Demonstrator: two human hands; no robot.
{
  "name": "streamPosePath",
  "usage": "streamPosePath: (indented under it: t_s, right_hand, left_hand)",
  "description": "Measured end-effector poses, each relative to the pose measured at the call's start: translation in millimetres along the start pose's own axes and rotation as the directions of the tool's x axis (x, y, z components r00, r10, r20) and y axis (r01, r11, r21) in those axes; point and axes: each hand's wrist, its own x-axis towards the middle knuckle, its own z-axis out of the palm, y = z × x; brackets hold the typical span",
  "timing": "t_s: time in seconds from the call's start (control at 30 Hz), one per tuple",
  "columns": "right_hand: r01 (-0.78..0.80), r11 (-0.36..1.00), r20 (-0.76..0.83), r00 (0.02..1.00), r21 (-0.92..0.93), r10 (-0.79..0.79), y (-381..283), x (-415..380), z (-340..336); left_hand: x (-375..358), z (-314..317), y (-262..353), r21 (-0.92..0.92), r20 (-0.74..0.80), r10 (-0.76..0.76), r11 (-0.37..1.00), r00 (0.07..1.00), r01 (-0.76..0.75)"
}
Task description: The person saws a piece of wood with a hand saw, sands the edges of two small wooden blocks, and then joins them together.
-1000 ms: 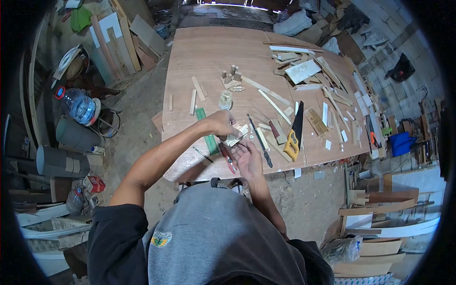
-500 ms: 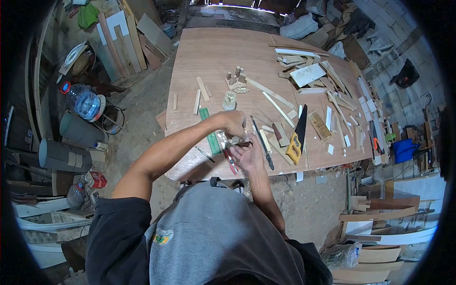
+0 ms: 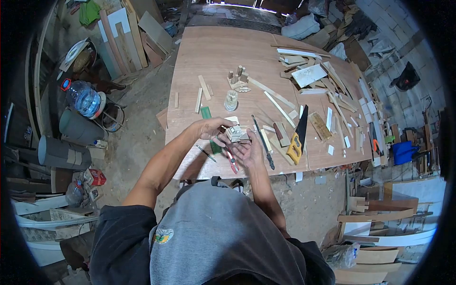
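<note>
Between my two hands, just above the near part of the table, is a small pale wooden piece (image 3: 234,134) that looks built from several blocks. My left hand (image 3: 213,129) grips its left side with thumb and fingers. My right hand (image 3: 250,151) supports it from the right and below, thumb against its side. Under my hands lies a green strip (image 3: 205,113), partly covered. A red-handled tool (image 3: 232,164) sits below the hands, its upper part hidden. A slim dark pen-like stick (image 3: 206,154) lies left of it. Right of my right hand is a long dark tool with a black handle (image 3: 269,159).
A handsaw (image 3: 296,146) with a yellow handle lies to the right. A glass jar (image 3: 231,100) and a small group of upright wooden pegs (image 3: 238,76) stand farther back. Wood offcuts (image 3: 308,75) are heaped at the table's (image 3: 213,47) far right.
My left hand has lowered and moved left, from above the wooden piece to its side. More of the piece now shows. My right hand has stayed nearly in place.
</note>
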Motion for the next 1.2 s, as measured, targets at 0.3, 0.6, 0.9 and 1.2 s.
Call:
streamPosePath:
  t_s: [0.3,0.6,0.9,1.2]
  right_hand:
    - [-0.070,0.985,-0.044,0.997,-0.155,0.064,12.8,6.0,-1.7]
    - [-0.112,0.967,-0.068,0.993,-0.230,0.099,25.0,11.9,-5.2]
    - [-0.081,0.995,0.106,0.991,-0.055,0.086,26.2,1.6,-6.3]
    - [-0.079,0.997,0.217,0.973,-0.026,0.083,33.2,7.6,-15.4]
  left_hand:
    - [11.1,-14.7,-48.3,-0.356,0.111,0.039,0.935,0.993,0.003]
    - [10.3,-17.6,-75.8,-0.525,0.206,0.131,0.851,0.970,-0.003]
    - [-8.4,-3.7,-75.9,-0.681,0.190,0.249,0.730,0.950,-0.055]
    - [-8.8,2.6,-80.4,-0.648,0.080,0.232,0.751,0.970,-0.126]
